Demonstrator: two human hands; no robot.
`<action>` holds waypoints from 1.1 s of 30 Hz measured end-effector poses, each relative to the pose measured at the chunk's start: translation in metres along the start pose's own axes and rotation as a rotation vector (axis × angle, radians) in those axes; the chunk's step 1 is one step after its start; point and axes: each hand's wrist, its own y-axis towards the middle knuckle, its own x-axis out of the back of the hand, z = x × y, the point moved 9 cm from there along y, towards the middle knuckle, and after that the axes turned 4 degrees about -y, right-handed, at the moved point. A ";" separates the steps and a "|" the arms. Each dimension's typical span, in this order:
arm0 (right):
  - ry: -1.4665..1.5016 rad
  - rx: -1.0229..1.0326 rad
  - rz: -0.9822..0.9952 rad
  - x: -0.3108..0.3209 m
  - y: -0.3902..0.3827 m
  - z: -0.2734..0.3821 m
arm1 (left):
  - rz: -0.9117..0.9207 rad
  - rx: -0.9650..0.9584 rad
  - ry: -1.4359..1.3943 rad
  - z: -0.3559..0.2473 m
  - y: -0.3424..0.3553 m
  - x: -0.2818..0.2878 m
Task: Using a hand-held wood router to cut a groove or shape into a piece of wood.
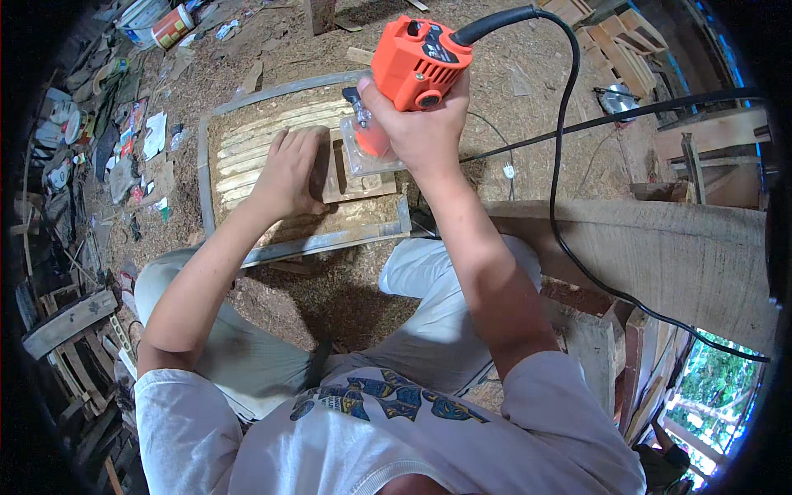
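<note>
My right hand (426, 136) is wrapped round an orange trim router (418, 64) with a black cord at its top. The router's clear base (360, 163) sits on a small wooden block (379, 186) with a cut-out slot. Closed over the left end of this block is my left hand (289, 175), its thumb on the near side. Under the block lies a slatted wooden work surface (247, 132) edged with a grey frame (330, 243). The router's bit cannot be made out.
The router's black cord (569, 165) loops down past my right arm. A white plug (508, 172) lies on the shaving-covered ground. A wide plank (660, 247) stands at the right. Scraps and rubbish (124, 165) litter the left, with buckets (169, 29) farther back.
</note>
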 end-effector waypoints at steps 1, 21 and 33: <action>-0.007 -0.006 0.007 -0.001 0.000 -0.001 | -0.003 0.001 -0.002 0.001 0.001 -0.001; 0.017 -0.165 -0.020 0.009 0.005 -0.045 | 0.100 0.250 0.038 0.004 -0.015 0.003; -0.022 -0.217 0.178 -0.034 -0.046 -0.042 | 0.249 0.276 0.146 0.019 -0.030 -0.001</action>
